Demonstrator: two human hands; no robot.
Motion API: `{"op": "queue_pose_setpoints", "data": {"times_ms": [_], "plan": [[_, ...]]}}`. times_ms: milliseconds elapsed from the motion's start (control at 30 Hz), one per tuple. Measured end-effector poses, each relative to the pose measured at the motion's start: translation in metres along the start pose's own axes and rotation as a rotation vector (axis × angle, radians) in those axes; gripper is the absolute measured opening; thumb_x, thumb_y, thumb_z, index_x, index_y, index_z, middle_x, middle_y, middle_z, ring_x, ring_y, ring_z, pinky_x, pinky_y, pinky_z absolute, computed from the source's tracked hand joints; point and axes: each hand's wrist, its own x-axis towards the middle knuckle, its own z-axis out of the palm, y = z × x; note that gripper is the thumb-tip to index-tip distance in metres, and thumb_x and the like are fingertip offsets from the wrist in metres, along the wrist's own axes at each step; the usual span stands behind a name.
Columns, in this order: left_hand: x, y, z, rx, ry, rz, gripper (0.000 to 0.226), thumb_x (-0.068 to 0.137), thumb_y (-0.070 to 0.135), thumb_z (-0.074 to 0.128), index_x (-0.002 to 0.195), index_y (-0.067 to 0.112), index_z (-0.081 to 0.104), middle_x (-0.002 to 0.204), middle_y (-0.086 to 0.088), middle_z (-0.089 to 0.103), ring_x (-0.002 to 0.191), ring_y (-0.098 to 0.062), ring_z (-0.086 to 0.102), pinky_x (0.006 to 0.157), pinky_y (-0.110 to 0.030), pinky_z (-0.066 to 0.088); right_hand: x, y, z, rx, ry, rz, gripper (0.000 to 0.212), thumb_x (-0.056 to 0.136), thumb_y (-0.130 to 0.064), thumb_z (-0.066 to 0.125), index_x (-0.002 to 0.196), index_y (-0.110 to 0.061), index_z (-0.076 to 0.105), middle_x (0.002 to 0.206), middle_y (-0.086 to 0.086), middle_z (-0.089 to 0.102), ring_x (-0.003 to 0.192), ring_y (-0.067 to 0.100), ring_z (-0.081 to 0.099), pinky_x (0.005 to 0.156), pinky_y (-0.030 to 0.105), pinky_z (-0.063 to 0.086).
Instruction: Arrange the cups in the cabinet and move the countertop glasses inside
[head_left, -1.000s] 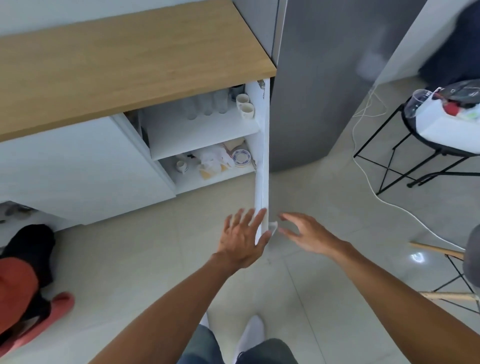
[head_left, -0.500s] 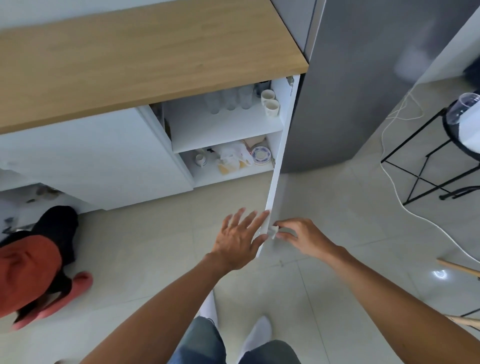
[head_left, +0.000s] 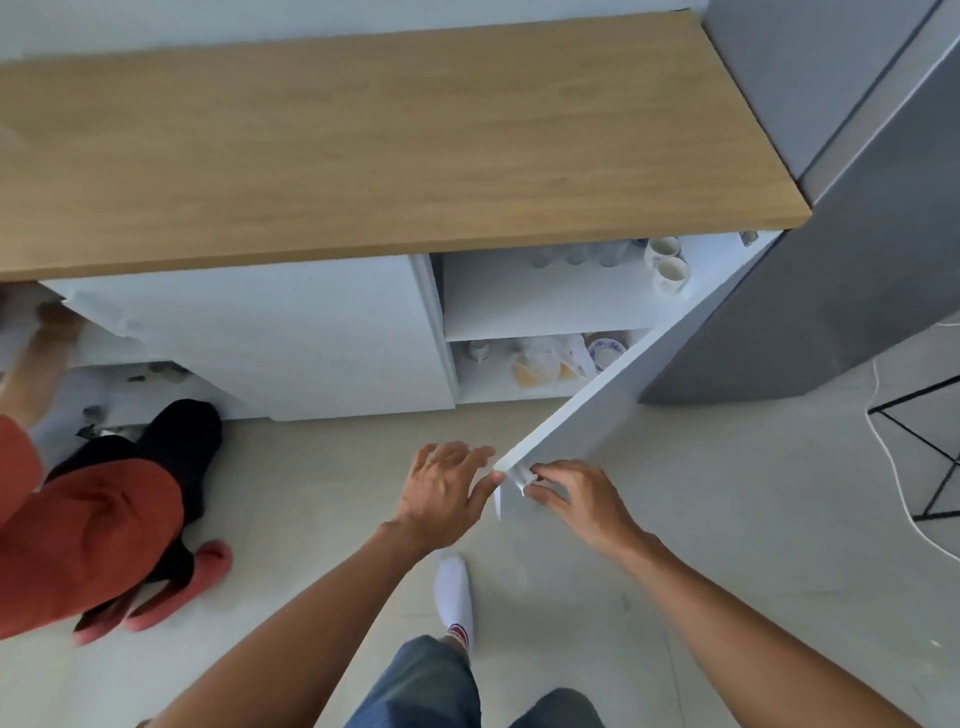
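A white cabinet door stands open under the wooden countertop. My right hand pinches the small handle at the door's free corner. My left hand lies flat against the door's inner edge, fingers spread. On the upper shelf stand several clear glasses in a row and two white cups at the right. The lower shelf holds a small cup, plastic bags and a patterned saucer.
A grey fridge stands right of the cabinet. Another person in an orange top crouches at the left by a second open cabinet. A black wire stand and a white cable lie on the tiled floor at right.
The door has swung inward from edge-on to angled across the opening. My right hand has closed onto the handle. The view has shifted left and closer.
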Motion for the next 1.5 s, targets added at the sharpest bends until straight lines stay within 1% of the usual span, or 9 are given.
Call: {"op": "queue_pose_setpoints", "data": {"times_ms": [300, 467, 567, 700, 833, 1100, 1267, 1367, 1500], "plan": [[0.1, -0.099, -0.057, -0.181, 0.012, -0.17, 0.04, 0.101, 0.05, 0.037, 0.115, 0.025, 0.064, 0.098, 0.011, 0.073, 0.094, -0.017, 0.066, 0.111, -0.045, 0.03, 0.15, -0.048, 0.023, 0.011, 0.089, 0.021, 0.018, 0.09, -0.037, 0.068, 0.089, -0.019, 0.069, 0.082, -0.007, 0.071, 0.077, 0.017, 0.064, 0.065, 0.035, 0.052], [0.154, -0.135, -0.071, -0.316, 0.091, -0.212, 0.039, 0.101, 0.043, 0.036, 0.114, 0.022, 0.067, 0.085, 0.009, 0.07, 0.075, -0.02, 0.06, 0.093, -0.044, 0.046, 0.22, -0.053, 0.026, 0.006, 0.131, 0.016, 0.017, 0.092, -0.034, 0.064, 0.085, -0.019, 0.069, 0.077, -0.006, 0.068, 0.071, 0.018, 0.063, 0.062, 0.037, 0.052], [0.176, -0.148, -0.075, -0.471, 0.085, -0.231, 0.041, 0.102, 0.036, 0.037, 0.129, 0.019, 0.062, 0.116, 0.0, 0.072, 0.106, -0.022, 0.066, 0.096, -0.037, 0.049, 0.254, -0.057, 0.024, -0.004, 0.175, 0.003, 0.019, 0.094, -0.032, 0.062, 0.08, -0.02, 0.065, 0.066, -0.006, 0.059, 0.061, 0.017, 0.054, 0.054, 0.036, 0.047], [0.196, -0.156, -0.077, -0.605, 0.039, -0.294, 0.043, 0.102, 0.029, 0.04, 0.142, 0.02, 0.051, 0.143, 0.0, 0.056, 0.133, -0.016, 0.049, 0.109, -0.027, 0.038, 0.286, -0.062, 0.022, -0.004, 0.212, 0.019, 0.022, 0.097, -0.028, 0.058, 0.078, -0.018, 0.062, 0.063, -0.004, 0.052, 0.058, 0.017, 0.048, 0.052, 0.037, 0.042], [0.212, -0.157, -0.081, -0.668, 0.043, -0.334, 0.044, 0.101, 0.025, 0.042, 0.144, 0.019, 0.048, 0.147, 0.0, 0.051, 0.137, -0.014, 0.043, 0.108, -0.019, 0.029, 0.31, -0.063, 0.018, -0.014, 0.209, 0.04, 0.022, 0.099, -0.03, 0.052, 0.08, -0.019, 0.057, 0.069, -0.003, 0.056, 0.064, 0.019, 0.054, 0.055, 0.037, 0.045], [0.225, -0.164, -0.086, -0.667, 0.032, -0.32, 0.046, 0.102, 0.02, 0.037, 0.147, 0.021, 0.044, 0.149, 0.0, 0.047, 0.141, -0.017, 0.036, 0.118, -0.035, 0.028, 0.327, -0.064, 0.011, -0.029, 0.138, 0.042, 0.011, 0.099, -0.028, 0.055, 0.096, -0.021, 0.062, 0.097, -0.007, 0.07, 0.082, 0.018, 0.066, 0.066, 0.039, 0.055], [0.219, -0.162, -0.092, -0.595, 0.025, -0.275, 0.05, 0.099, 0.028, 0.035, 0.148, 0.019, 0.042, 0.15, -0.002, 0.046, 0.142, -0.021, 0.036, 0.117, -0.037, 0.028, 0.314, -0.06, 0.001, -0.05, 0.057, 0.079, 0.042, 0.098, -0.031, 0.056, 0.139, -0.023, 0.051, 0.129, -0.002, 0.065, 0.112, 0.021, 0.062, 0.085, 0.035, 0.052], [0.212, -0.158, -0.096, -0.554, 0.028, -0.244, 0.051, 0.1, 0.03, 0.035, 0.15, 0.022, 0.038, 0.152, 0.0, 0.044, 0.145, -0.024, 0.028, 0.118, -0.041, 0.025, 0.296, -0.056, -0.01, -0.114, 0.043, 0.066, 0.05, 0.099, -0.033, 0.054, 0.146, -0.022, 0.043, 0.143, 0.002, 0.055, 0.13, 0.025, 0.05, 0.099, 0.039, 0.046], [0.199, -0.138, -0.108, -0.443, 0.11, -0.143, 0.05, 0.099, 0.034, 0.039, 0.148, 0.023, 0.041, 0.148, 0.0, 0.05, 0.145, -0.024, 0.028, 0.115, -0.047, 0.028, 0.269, -0.048, -0.042, -0.258, 0.077, -0.002, 0.052, 0.098, -0.035, 0.054, 0.147, -0.02, 0.041, 0.147, 0.001, 0.05, 0.132, 0.027, 0.046, 0.098, 0.043, 0.047]]}}
